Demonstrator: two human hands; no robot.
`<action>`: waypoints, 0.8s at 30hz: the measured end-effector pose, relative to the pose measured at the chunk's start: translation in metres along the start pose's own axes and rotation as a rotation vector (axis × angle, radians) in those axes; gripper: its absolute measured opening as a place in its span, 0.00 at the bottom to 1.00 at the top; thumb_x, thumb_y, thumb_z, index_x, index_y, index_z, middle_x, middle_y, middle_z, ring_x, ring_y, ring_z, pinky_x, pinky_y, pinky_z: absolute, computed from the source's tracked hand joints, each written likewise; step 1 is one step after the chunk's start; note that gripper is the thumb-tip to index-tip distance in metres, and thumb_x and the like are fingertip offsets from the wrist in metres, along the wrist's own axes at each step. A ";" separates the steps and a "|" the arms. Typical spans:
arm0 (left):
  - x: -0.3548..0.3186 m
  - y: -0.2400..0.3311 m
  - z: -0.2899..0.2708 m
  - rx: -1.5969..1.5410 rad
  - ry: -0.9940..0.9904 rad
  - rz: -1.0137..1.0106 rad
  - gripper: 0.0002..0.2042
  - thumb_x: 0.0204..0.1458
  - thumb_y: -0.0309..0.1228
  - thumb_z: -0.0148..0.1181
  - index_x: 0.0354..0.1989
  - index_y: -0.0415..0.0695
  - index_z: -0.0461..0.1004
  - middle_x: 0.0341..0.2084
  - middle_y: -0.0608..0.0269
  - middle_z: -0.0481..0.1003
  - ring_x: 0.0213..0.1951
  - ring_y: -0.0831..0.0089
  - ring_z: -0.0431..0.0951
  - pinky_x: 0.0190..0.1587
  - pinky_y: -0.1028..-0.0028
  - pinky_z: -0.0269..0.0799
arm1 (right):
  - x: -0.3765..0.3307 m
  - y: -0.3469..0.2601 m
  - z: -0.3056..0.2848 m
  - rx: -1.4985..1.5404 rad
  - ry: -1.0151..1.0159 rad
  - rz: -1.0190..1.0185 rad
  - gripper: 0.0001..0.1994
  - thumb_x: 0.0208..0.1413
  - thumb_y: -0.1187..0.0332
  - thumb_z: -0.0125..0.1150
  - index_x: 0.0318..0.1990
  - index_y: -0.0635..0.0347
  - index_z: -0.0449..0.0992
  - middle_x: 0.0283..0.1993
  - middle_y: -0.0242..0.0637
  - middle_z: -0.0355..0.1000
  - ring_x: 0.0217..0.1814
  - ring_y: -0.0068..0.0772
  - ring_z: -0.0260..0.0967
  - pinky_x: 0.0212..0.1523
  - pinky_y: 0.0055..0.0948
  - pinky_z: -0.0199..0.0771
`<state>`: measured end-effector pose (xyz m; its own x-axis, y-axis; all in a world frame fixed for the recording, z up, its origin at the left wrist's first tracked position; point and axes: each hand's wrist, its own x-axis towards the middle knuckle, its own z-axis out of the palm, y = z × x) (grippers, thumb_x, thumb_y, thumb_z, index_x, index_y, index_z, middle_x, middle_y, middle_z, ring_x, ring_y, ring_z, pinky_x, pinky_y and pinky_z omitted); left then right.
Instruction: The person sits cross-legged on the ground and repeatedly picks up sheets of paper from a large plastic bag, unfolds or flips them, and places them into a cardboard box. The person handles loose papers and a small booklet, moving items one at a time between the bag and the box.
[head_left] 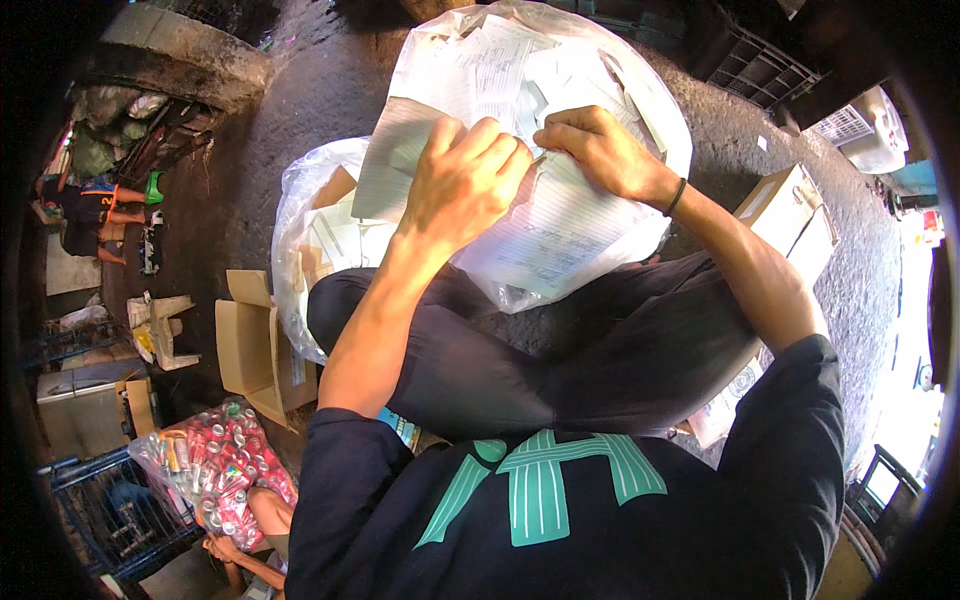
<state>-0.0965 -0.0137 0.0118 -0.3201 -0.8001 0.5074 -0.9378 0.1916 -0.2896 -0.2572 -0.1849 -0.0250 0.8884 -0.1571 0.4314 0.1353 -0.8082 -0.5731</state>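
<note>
Both my hands are closed over a large clear plastic bag (672,125) full of loose papers. My left hand (468,182) is a fist with its thumb and fingers pinched on printed, lined sheets of paper (550,245). Close beside it, my right hand (605,152) also pinches the sheets, knuckles up. A greyish lined sheet (388,165) slants out to the left of my left hand. Exactly where the fingertips meet the paper is partly hidden by the knuckles. More white sheets (490,60) are heaped in the bag beyond my hands.
A smaller clear bag of papers (340,235) stands at the left by my knee, near an open cardboard box (245,345). Lower left are a bag of crushed cans (215,460) and another person's hand (222,548). A closed carton (785,215) lies right; a black crate (755,65) is far right.
</note>
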 end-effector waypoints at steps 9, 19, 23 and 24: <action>0.004 0.003 -0.029 -0.186 0.158 -0.105 0.12 0.44 0.23 0.63 0.39 0.42 0.83 0.24 0.69 0.75 0.32 0.67 0.73 0.43 0.65 0.63 | -0.001 0.000 -0.032 0.284 -0.034 0.326 0.21 0.72 0.57 0.53 0.46 0.71 0.79 0.38 0.46 0.77 0.42 0.37 0.74 0.51 0.36 0.73; -0.006 0.005 -0.017 -0.009 0.129 -0.114 0.14 0.50 0.45 0.71 0.37 0.50 0.82 0.27 0.76 0.73 0.37 0.75 0.74 0.48 0.60 0.59 | 0.011 -0.017 -0.024 0.501 -0.207 0.378 0.23 0.71 0.50 0.57 0.48 0.64 0.85 0.32 0.35 0.76 0.39 0.26 0.69 0.43 0.31 0.71; -0.001 0.014 -0.016 -0.038 0.084 -0.083 0.09 0.48 0.36 0.69 0.35 0.49 0.80 0.27 0.76 0.73 0.39 0.77 0.75 0.49 0.59 0.57 | 0.012 0.015 -0.011 0.233 -0.011 0.416 0.25 0.69 0.48 0.58 0.36 0.66 0.84 0.21 0.38 0.70 0.28 0.26 0.67 0.33 0.34 0.69; 0.000 0.014 -0.017 -0.035 0.066 -0.067 0.08 0.47 0.34 0.68 0.35 0.49 0.79 0.27 0.76 0.73 0.39 0.77 0.75 0.49 0.59 0.57 | 0.015 0.015 -0.009 0.148 0.039 0.422 0.26 0.69 0.47 0.58 0.35 0.66 0.83 0.19 0.38 0.68 0.25 0.26 0.66 0.31 0.35 0.68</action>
<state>-0.1124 -0.0007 0.0217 -0.2633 -0.7725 0.5778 -0.9612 0.1593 -0.2251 -0.2455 -0.2045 -0.0207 0.8624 -0.4794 0.1627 -0.1718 -0.5795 -0.7967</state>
